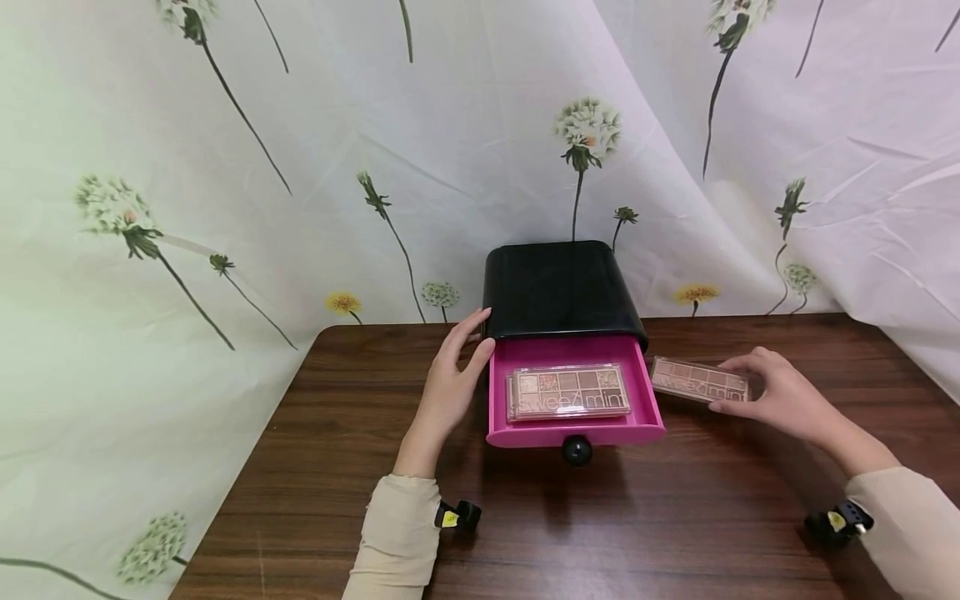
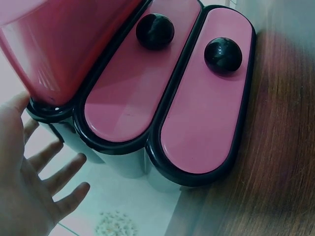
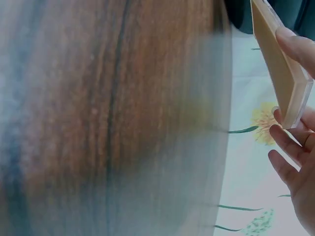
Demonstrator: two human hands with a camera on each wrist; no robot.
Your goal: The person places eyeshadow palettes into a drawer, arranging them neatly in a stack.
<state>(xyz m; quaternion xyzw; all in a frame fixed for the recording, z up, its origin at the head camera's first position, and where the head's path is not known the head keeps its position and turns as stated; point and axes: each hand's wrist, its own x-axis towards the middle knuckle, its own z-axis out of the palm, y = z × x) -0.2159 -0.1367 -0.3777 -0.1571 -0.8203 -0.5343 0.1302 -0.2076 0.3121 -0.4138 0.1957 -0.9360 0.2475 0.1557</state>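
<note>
A black cabinet [image 1: 558, 287] with pink drawers stands on the table, its top drawer [image 1: 648, 392] pulled out. In that drawer lie clear-lidded eyeshadow palettes [image 1: 570, 392], one over another. My left hand [image 1: 450, 385] is at the cabinet's left side, fingers spread and fairly straight, thumb by the drawer's edge. To the right of the drawer, my right hand [image 1: 772, 396] pinches another eyeshadow palette [image 1: 699, 380] by its right end, thumb on the near side. The right wrist view shows this palette [image 3: 280, 64] edge-on between thumb and fingers, raised above the table.
Two lower drawers with black knobs [image 2: 223, 55] are closed in the left wrist view. The open drawer's knob [image 1: 577, 450] juts toward me. A flower-print cloth [image 1: 450, 167] hangs behind the dark wooden table [image 1: 337, 433].
</note>
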